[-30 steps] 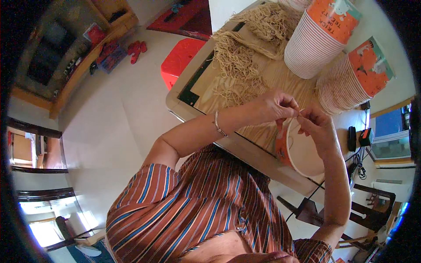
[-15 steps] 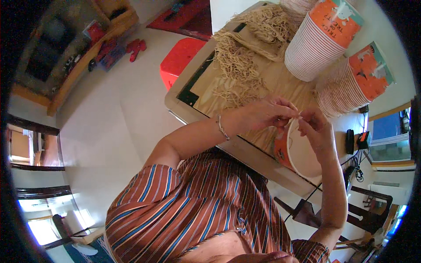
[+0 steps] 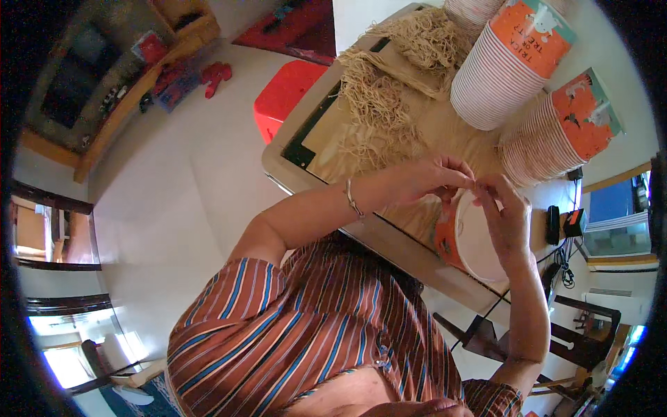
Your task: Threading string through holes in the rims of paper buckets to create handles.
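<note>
Two stacks of orange paper cups (image 3: 511,62) lie on their sides along the table's (image 3: 285,156) far right edge, a tangled heap of pale strands (image 3: 379,104), possibly raffia, covers its centre, and a red stool (image 3: 288,104) stands beyond its left edge.

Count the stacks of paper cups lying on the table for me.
2. One stack lies at the table's far end; the other stack is right of it, nearer the hands. A single cup is at the hands. More may be hidden.

Both hands' fingers (image 3: 464,182) pinch together at an orange paper cup's (image 3: 467,243) rim.
</note>
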Action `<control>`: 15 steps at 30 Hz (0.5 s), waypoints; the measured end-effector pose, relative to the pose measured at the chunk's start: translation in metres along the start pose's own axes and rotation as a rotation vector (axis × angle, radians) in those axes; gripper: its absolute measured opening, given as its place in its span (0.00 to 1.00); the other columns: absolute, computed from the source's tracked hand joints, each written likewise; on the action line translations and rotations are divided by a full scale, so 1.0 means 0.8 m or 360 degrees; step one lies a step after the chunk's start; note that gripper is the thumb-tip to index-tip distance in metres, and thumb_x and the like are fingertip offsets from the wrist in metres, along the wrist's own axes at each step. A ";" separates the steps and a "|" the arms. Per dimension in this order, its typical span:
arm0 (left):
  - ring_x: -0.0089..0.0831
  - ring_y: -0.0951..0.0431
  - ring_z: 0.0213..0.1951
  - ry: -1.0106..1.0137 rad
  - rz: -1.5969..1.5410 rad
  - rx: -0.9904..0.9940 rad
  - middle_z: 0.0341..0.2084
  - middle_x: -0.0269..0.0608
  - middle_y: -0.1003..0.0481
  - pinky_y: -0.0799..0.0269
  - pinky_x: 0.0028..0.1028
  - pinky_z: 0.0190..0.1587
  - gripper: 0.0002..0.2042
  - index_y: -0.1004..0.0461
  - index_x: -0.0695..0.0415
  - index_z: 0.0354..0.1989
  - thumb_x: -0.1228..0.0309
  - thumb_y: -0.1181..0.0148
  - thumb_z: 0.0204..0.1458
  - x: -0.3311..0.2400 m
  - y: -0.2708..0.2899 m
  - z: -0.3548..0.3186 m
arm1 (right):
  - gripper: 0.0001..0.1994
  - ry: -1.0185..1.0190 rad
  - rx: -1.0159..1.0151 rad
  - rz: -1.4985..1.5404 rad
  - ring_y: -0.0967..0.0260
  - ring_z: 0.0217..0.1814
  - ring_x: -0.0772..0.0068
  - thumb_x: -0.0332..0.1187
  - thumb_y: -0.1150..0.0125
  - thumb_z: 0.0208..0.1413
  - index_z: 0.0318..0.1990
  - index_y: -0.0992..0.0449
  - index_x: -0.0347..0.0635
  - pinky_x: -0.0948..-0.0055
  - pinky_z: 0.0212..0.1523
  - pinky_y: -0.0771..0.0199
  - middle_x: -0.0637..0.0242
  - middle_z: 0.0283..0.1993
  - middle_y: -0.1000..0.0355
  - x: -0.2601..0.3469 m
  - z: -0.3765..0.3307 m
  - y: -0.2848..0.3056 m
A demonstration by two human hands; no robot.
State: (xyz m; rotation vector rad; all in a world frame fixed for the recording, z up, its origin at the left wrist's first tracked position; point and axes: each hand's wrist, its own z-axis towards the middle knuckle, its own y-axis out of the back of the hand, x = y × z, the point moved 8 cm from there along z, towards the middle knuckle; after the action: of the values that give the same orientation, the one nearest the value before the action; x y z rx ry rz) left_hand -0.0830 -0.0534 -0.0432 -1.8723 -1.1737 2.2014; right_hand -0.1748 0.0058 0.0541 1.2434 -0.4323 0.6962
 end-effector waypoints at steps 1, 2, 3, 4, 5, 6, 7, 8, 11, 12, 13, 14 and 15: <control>0.17 0.29 0.24 -0.0003 0.0001 0.0001 0.24 0.28 0.27 0.32 0.20 0.25 0.06 0.24 0.55 0.36 0.68 0.40 0.53 -0.001 0.002 0.002 | 0.03 0.0067 0.0011 -0.0085 0.29 0.28 0.80 0.24 0.42 0.57 0.37 0.27 0.35 0.79 0.31 0.29 0.68 0.28 0.28 0.003 0.002 0.000; 0.17 0.29 0.25 -0.0002 0.0095 0.0019 0.24 0.28 0.27 0.31 0.20 0.25 0.06 0.24 0.56 0.36 0.67 0.40 0.54 -0.002 0.002 0.003 | 0.03 0.0070 0.0011 -0.0086 0.29 0.28 0.80 0.24 0.42 0.57 0.37 0.27 0.35 0.79 0.31 0.29 0.68 0.28 0.28 0.002 0.003 0.000; 0.17 0.29 0.25 -0.0001 0.0188 0.0035 0.25 0.28 0.27 0.30 0.20 0.25 0.07 0.24 0.56 0.36 0.67 0.40 0.55 -0.003 0.002 0.004 | 0.03 0.0084 0.0001 -0.0115 0.30 0.27 0.80 0.25 0.43 0.57 0.37 0.28 0.36 0.79 0.30 0.29 0.69 0.28 0.28 0.001 0.003 0.001; 0.17 0.29 0.25 -0.0003 0.0187 0.0034 0.25 0.28 0.27 0.30 0.20 0.25 0.07 0.24 0.56 0.36 0.67 0.40 0.55 -0.004 0.002 0.005 | 0.03 0.0097 -0.0006 -0.0143 0.31 0.26 0.80 0.25 0.44 0.57 0.37 0.28 0.36 0.79 0.28 0.30 0.69 0.27 0.28 0.001 0.002 0.001; 0.18 0.28 0.25 -0.0004 0.0225 0.0035 0.25 0.29 0.26 0.29 0.21 0.25 0.07 0.24 0.56 0.36 0.67 0.41 0.55 -0.005 0.002 0.005 | 0.03 0.0099 -0.0004 -0.0143 0.31 0.26 0.80 0.25 0.44 0.57 0.37 0.28 0.36 0.79 0.28 0.30 0.69 0.27 0.28 0.000 0.004 0.002; 0.18 0.28 0.25 -0.0004 0.0263 0.0036 0.25 0.29 0.26 0.28 0.21 0.25 0.08 0.24 0.57 0.36 0.66 0.41 0.55 -0.006 0.002 0.006 | 0.02 -0.0152 0.0071 0.0037 0.33 0.24 0.80 0.26 0.44 0.58 0.36 0.28 0.37 0.80 0.27 0.31 0.69 0.25 0.30 -0.016 0.006 -0.002; 0.18 0.28 0.25 -0.0001 0.0259 0.0033 0.25 0.29 0.26 0.28 0.21 0.25 0.08 0.24 0.57 0.36 0.66 0.41 0.55 -0.006 0.002 0.006 | 0.03 -0.0408 0.0146 0.0219 0.34 0.22 0.81 0.27 0.45 0.58 0.35 0.28 0.37 0.80 0.25 0.32 0.70 0.24 0.31 -0.032 0.005 -0.008; 0.18 0.28 0.25 -0.0020 0.0283 0.0044 0.26 0.30 0.26 0.28 0.21 0.26 0.08 0.24 0.57 0.36 0.66 0.41 0.55 -0.008 0.000 0.005 | 0.03 -0.0412 0.0150 0.0221 0.34 0.22 0.81 0.27 0.45 0.58 0.35 0.28 0.37 0.80 0.25 0.32 0.70 0.24 0.31 -0.035 0.007 -0.007; 0.19 0.27 0.25 -0.0033 0.0358 0.0055 0.26 0.30 0.26 0.28 0.22 0.26 0.08 0.24 0.58 0.36 0.66 0.41 0.55 -0.007 0.002 0.008 | 0.06 -0.0651 0.0297 0.0777 0.36 0.20 0.80 0.30 0.45 0.59 0.33 0.27 0.37 0.79 0.22 0.34 0.70 0.23 0.33 -0.041 0.011 -0.015; 0.19 0.27 0.25 -0.0024 0.0409 0.0053 0.26 0.30 0.26 0.28 0.22 0.26 0.08 0.24 0.58 0.36 0.66 0.41 0.55 -0.007 0.003 0.009 | 0.06 -0.0650 0.0294 0.0775 0.36 0.20 0.80 0.30 0.45 0.59 0.33 0.27 0.37 0.79 0.22 0.34 0.70 0.23 0.33 -0.042 0.012 -0.014; 0.19 0.27 0.25 -0.0025 0.0412 0.0054 0.26 0.30 0.26 0.28 0.22 0.26 0.08 0.24 0.58 0.36 0.66 0.41 0.55 -0.009 0.002 0.008 | 0.06 -0.0698 0.0277 0.0865 0.36 0.21 0.80 0.29 0.45 0.59 0.33 0.28 0.37 0.79 0.22 0.34 0.70 0.23 0.33 -0.047 0.011 -0.014; 0.19 0.28 0.25 -0.0009 0.0357 0.0043 0.25 0.30 0.26 0.28 0.22 0.26 0.08 0.24 0.58 0.36 0.66 0.41 0.55 -0.010 0.002 0.005 | 0.05 -0.0747 0.0260 0.0956 0.36 0.21 0.81 0.29 0.45 0.59 0.33 0.28 0.37 0.79 0.23 0.34 0.70 0.22 0.33 -0.052 0.011 -0.014; 0.19 0.28 0.25 0.0006 0.0302 0.0032 0.24 0.30 0.27 0.29 0.22 0.26 0.08 0.24 0.58 0.36 0.66 0.41 0.55 -0.010 0.001 0.004 | 0.05 -0.0746 0.0258 0.0956 0.36 0.21 0.81 0.29 0.45 0.59 0.33 0.28 0.37 0.79 0.23 0.34 0.70 0.22 0.33 -0.055 0.011 -0.013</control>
State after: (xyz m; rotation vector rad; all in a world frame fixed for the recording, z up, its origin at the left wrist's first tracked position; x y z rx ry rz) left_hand -0.0831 -0.0598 -0.0370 -2.0576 -1.0072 2.2904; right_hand -0.1983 -0.0149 0.0206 1.4434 -1.1880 0.9554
